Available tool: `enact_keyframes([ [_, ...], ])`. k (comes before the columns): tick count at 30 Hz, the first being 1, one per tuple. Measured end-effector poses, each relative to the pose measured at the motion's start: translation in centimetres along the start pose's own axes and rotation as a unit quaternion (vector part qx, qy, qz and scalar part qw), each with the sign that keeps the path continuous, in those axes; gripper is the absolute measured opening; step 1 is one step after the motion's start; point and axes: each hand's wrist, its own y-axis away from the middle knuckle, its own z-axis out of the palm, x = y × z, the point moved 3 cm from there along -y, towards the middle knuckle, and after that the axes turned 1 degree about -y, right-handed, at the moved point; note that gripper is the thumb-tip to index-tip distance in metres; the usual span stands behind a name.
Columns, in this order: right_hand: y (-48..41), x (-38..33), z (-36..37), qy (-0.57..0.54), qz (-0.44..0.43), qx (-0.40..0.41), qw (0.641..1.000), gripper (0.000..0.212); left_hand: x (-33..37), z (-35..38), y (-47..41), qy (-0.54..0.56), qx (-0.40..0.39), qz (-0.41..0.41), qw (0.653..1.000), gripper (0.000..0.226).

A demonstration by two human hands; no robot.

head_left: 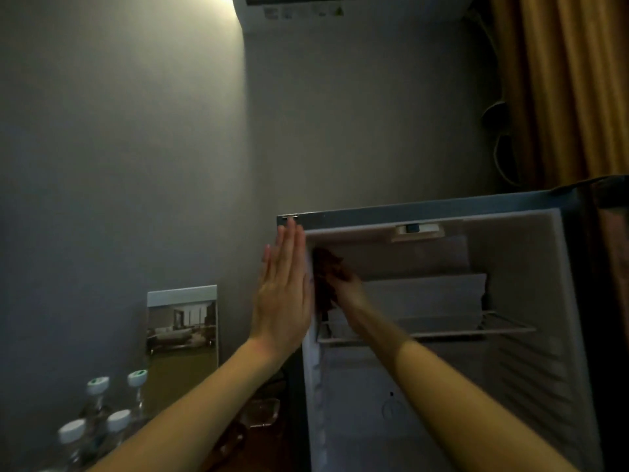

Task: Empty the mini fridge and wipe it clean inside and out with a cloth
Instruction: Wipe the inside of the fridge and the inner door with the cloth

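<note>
The left hand lies flat, its grip spread with fingers straight and together, against the outer left side of the mini fridge, bracing it. The right hand has its grip bunched round a dark cloth, pressed to the fridge's inner left wall just under its ceiling. Wiping well here probably means firm strokes down that wall and into the corners, above and below the fridge's wire shelf.
</note>
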Motion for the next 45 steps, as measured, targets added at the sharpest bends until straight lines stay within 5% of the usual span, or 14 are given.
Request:
enact_keyframes([
  [14,2.7,-4.1,2.7,-0.102,-0.134,0.001,0.986,0.017,-0.8,1.8,0.7,0.103,0.027,-0.059,0.993,0.055],
  [20,-1.8,-1.7,2.3,-0.085,-0.020,0.096,0.992,0.019,-0.9,2.1,1.0,0.113,0.037,-0.054,0.991,0.056],
  [30,-5.6,-1.5,3.5,-0.143,0.113,0.144,0.973,0.032,-1.1,2.3,1.1,0.104,0.052,-0.037,0.993,0.052],
  [35,-1.7,-2.9,2.9,-0.154,0.113,0.134,0.972,0.028,-1.0,2.0,0.8,0.090,0.058,-0.039,0.993,0.059],
  [40,2.4,-6.5,1.8,-0.300,0.142,0.098,0.938,0.034,-1.2,1.0,0.3,0.053,0.060,-0.021,0.997,0.055],
  [45,1.4,-7.0,0.7,-0.353,0.141,0.147,0.913,0.034,-0.4,0.5,-3.1,-0.007,0.042,0.039,0.998,0.059],
])
